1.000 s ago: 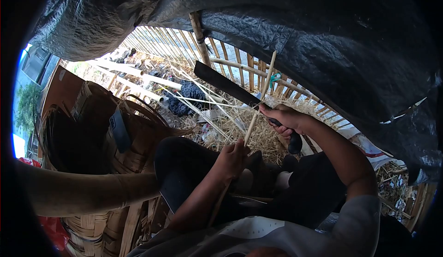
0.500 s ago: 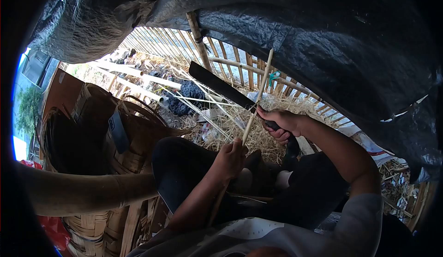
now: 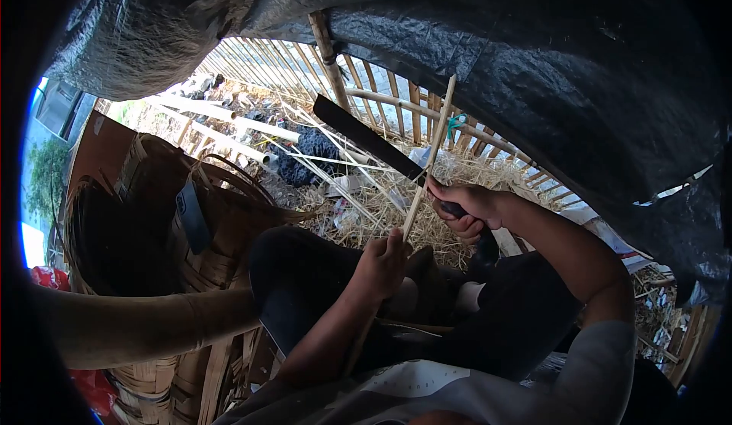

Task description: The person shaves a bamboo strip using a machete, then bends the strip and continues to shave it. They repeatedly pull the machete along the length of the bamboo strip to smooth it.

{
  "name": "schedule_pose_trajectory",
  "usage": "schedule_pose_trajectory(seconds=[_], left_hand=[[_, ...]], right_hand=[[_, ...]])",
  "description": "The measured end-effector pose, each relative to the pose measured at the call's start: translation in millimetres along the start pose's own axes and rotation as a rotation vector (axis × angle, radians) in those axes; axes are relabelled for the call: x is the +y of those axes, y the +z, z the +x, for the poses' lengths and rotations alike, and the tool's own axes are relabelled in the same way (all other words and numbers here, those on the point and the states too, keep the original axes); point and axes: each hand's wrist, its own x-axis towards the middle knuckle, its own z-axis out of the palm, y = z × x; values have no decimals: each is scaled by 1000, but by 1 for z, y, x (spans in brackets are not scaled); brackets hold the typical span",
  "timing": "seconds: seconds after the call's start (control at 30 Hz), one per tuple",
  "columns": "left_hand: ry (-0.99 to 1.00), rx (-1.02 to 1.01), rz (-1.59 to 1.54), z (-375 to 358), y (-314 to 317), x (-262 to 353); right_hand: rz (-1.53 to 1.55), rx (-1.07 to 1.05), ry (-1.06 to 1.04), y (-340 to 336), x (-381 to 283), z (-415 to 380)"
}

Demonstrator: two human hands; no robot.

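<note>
My right hand (image 3: 467, 210) is closed around the dark handle of a machete (image 3: 366, 139), whose long black blade points up and to the left. Near the handle, the blade lies against a thin bamboo strip (image 3: 436, 144), and my right thumb presses close to that spot. Lower down, my left hand (image 3: 385, 263) grips the same strip. The strip slants from my lap up toward the black tarp. Its lower part is mostly hidden behind my left hand and forearm.
Woven bamboo baskets (image 3: 156, 371) and a thick bamboo pole (image 3: 145, 322) stand at my left. Shavings (image 3: 450, 246) cover the ground ahead, with cut bamboo poles (image 3: 229, 141) beyond. A slatted bamboo fence (image 3: 396, 97) runs behind, and a black tarp (image 3: 549, 82) hangs low overhead.
Both hands keep their grips, and the machete stays against the bamboo strip near its handle. Everything has shifted only slightly in view.
</note>
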Motion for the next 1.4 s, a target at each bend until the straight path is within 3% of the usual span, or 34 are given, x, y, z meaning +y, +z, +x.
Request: schedule_pose_trajectory(seconds=[0.03, 0.13, 0.23, 0.37, 0.47, 0.5, 0.6, 0.7, 0.83, 0.9, 1.0, 1.17, 1.4], left_hand=[[1, 6, -19, 0, 0, 0], [-165, 43, -252, -3, 3, 14], [-165, 49, -269, 5, 5, -2], [-117, 113, 207, 2, 8, 9], [-96, 129, 269, 2, 11, 17], [-105, 109, 240, 2, 9, 16], [-131, 72, 110, 9, 11, 7], [-124, 35, 7, 10, 11, 10], [-166, -12, -250, 8, 17, 15], [-162, -32, -182, 13, 14, 8], [-185, -12, -168, 13, 16, 3], [-168, -6, -47, 9, 14, 5], [-188, -161, -30, 2, 12, 20]], right_hand=[[96, -121, 27, -1, -2, -2], [15, 32, -11, 5, -3, -1], [-431, 373, -190, 12, -1, 6], [-873, 744, -306, 20, 8, 13], [-493, 573, -121, 32, -3, 3], [-301, 426, -2, 28, -6, 1], [80, -98, 69, 6, 2, 3], [115, -139, -7, 10, 6, 3], [-87, 217, -65, 21, -3, -3], [-132, 350, -96, 24, -8, -6], [-212, 395, -217, 22, -6, -1], [-255, 557, -213, 31, 3, 4], [-93, 507, -222, 25, 8, 1]])
